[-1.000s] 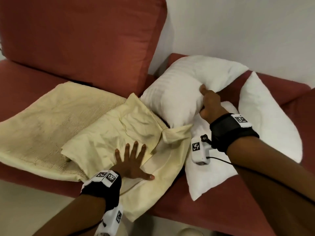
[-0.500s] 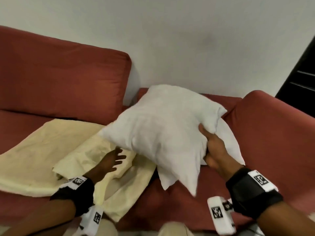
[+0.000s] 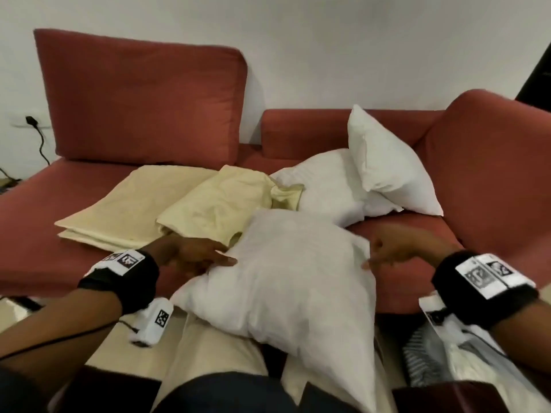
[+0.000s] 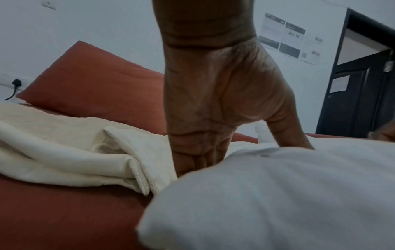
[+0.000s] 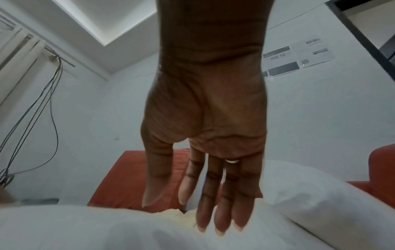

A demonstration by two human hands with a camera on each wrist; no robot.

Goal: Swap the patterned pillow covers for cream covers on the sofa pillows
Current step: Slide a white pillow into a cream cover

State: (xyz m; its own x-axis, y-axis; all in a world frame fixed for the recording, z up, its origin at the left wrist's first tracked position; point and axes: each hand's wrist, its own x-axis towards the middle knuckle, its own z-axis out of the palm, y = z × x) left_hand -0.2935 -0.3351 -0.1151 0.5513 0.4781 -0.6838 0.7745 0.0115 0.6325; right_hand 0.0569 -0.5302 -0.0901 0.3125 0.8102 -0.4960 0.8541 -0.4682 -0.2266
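A bare white pillow (image 3: 292, 281) lies at 6 o'clock over the front edge of the red sofa (image 3: 143, 99) — left hand (image 3: 190, 254) at its 9 o'clock edge, fingers straight, thumb on top; right hand (image 3: 396, 248) at 3 o'clock, fingers straight, holding nothing. Cream covers (image 3: 214, 204) lie at 10 o'clock.

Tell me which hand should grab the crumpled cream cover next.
Probably left. The left hand sits right beside the crumpled cream cover, while the right hand is across the bare pillow, farther from it.
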